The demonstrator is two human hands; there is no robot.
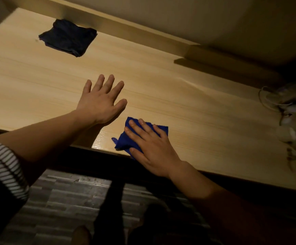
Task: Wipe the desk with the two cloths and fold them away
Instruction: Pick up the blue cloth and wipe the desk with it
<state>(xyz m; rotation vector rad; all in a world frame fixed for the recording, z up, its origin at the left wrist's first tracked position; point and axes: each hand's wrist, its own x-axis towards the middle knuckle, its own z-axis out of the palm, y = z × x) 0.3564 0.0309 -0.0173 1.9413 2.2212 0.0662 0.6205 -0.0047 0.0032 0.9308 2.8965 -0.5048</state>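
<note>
A bright blue cloth (124, 140), bunched into a small pad, lies at the near edge of the light wooden desk (161, 96). My right hand (152, 145) presses flat on it with fingers spread, covering most of it. My left hand (101, 101) is open, palm down and fingers apart, over bare desk just left of and beyond the blue cloth, holding nothing. A dark navy cloth (67, 38), folded into a rough square, rests at the far left of the desk near the back rail, well away from both hands.
A raised wooden rail (143, 32) runs along the back of the desk. White cables and a pale cluttered heap (288, 114) sit at the right end. Below the near edge is dark grey plank flooring (64, 200).
</note>
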